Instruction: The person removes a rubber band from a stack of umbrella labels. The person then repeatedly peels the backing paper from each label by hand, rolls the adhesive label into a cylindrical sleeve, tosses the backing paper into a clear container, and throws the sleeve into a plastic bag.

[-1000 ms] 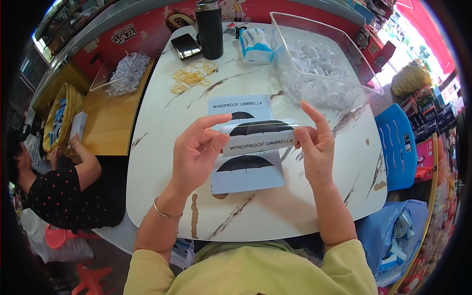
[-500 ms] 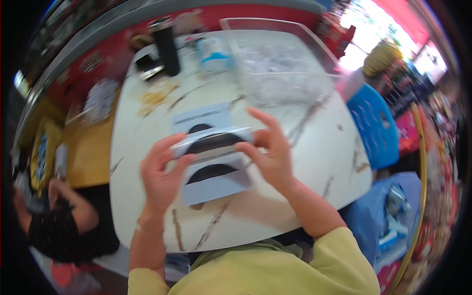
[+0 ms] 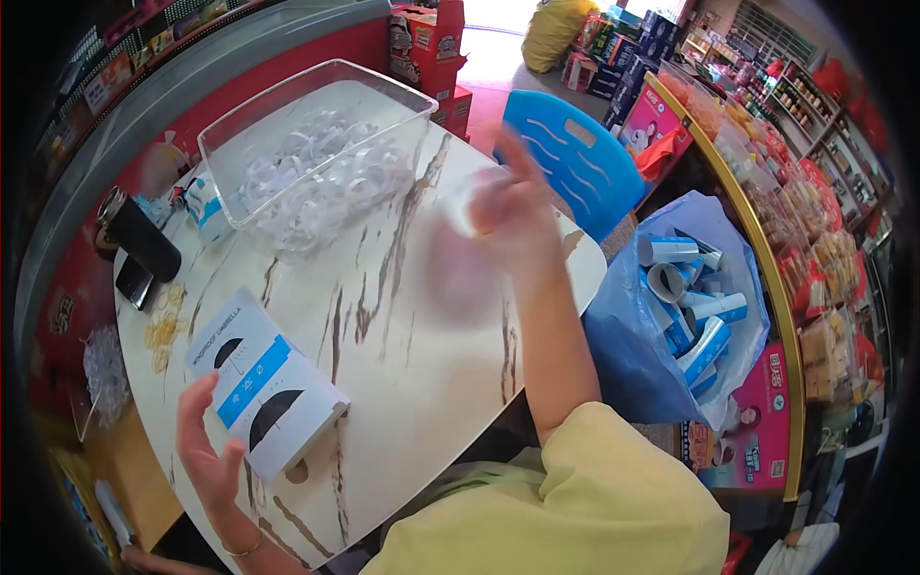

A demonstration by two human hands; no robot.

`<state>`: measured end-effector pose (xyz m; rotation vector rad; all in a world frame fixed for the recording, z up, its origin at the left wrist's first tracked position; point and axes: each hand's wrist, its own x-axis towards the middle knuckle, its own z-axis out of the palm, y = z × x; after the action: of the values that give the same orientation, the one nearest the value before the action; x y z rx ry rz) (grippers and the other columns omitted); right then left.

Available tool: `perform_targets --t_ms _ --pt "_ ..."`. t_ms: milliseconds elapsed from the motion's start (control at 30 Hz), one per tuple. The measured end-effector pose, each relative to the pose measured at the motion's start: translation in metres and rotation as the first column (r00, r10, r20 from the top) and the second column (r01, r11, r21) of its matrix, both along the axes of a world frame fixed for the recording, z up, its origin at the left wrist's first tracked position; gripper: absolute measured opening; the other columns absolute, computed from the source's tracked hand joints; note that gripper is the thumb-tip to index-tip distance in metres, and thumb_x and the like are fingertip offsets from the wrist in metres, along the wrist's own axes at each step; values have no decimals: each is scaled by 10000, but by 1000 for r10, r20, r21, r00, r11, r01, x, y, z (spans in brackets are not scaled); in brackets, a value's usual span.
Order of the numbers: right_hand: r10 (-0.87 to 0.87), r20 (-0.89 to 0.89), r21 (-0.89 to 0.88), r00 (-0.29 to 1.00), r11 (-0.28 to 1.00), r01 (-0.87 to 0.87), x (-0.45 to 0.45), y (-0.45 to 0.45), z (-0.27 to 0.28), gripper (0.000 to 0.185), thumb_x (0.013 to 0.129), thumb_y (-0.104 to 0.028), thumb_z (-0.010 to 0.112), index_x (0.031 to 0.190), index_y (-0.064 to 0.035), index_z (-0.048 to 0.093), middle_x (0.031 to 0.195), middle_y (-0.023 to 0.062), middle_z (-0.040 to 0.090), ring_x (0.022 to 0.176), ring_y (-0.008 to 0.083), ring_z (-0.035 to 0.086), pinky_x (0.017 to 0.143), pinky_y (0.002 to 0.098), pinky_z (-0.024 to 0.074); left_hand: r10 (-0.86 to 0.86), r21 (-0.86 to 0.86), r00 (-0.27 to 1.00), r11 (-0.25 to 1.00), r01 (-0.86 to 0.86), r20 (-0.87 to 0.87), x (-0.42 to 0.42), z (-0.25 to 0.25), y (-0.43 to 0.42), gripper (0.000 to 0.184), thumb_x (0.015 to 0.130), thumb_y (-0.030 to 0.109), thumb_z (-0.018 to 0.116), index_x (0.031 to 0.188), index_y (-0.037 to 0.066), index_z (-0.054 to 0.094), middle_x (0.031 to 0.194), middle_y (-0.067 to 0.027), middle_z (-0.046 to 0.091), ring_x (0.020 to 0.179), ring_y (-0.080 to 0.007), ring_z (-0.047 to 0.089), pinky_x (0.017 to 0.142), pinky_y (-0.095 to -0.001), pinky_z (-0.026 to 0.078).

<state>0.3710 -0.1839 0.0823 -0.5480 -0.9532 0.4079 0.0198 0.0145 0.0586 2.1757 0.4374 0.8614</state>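
My left hand (image 3: 206, 446) is held with thumb and fingers apart, holding nothing, beside a stack of printed sheets (image 3: 271, 391). The top sheet reads "WINDPROOF UMBRELLA" and bears black umbrella pictures and a blue band. Above the right part of the table, my right hand (image 3: 513, 220) is smeared by motion. One finger points up, and a pale, whitish blur shows at the others; whether they grip anything is unclear. Near it, a clear plastic bin (image 3: 321, 172) holds many translucent rings (image 3: 331, 158). Rolled printed sheets (image 3: 704, 350) lie in a blue plastic bag (image 3: 623, 379) right of the table.
The marble-patterned table (image 3: 383, 402) also carries a black tumbler (image 3: 141, 235), a phone (image 3: 137, 286), a blue-and-white packet (image 3: 204, 206) and yellowish rubber bands (image 3: 165, 326). A blue chair (image 3: 575, 158) stands at its far right edge. Display shelves (image 3: 767, 220) line the right side.
The view has swung to the right. Both hands were on a curled umbrella sheet; now they are apart, the left open by the stack, the right moved away to the right.
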Motion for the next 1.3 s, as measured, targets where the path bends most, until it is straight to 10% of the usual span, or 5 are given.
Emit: perform_targets --t_ms 167,400,533,900,1300 --pt "663 -131 715 737 578 -393 39 -48 7 606 837 -423 584 1337 -138 394 839 -13 637 752 86 567 632 200 446 -178 63 919 975 213 -351 5 12 -14 886 490 533 797 1150 5 531 1297 -206 426 1197 -379 403 995 -447 312" --pt "350 -382 -12 856 924 -383 17 2 -9 590 888 -492 468 1281 -54 438 751 24 585 659 77 497 575 201 405 -111 213 865 947 241 -489 10 13 -26 872 382 320 857 1146 35 547 1334 -196 404 1242 -405 343 1014 -490 273" --pt "285 231 -578 930 809 -104 -40 38 6 345 860 -134 596 1181 -50 504 835 58 638 734 82 591 617 201 468 -119 201 875 950 237 -469 9 19 -27 781 420 246 848 1113 22 565 1295 -195 449 1219 -396 384 993 -468 316" --pt "138 918 -239 372 941 239 -130 94 -4 326 685 -132 722 983 -95 597 946 41 613 960 259 547 752 344 485 90 29 988 995 -95 129 -2 21 -25 102 789 -5 569 841 -20 656 829 -117 673 780 -204 640 714 -285 482" --pt "156 390 -475 907 878 54 -132 126 50 320 825 -56 625 1113 -12 492 826 63 655 694 71 606 571 187 455 12 -417 976 905 81 216 -9 10 -12 70 814 -11 571 875 -41 587 728 -40 575 642 -79 546 588 -214 449"
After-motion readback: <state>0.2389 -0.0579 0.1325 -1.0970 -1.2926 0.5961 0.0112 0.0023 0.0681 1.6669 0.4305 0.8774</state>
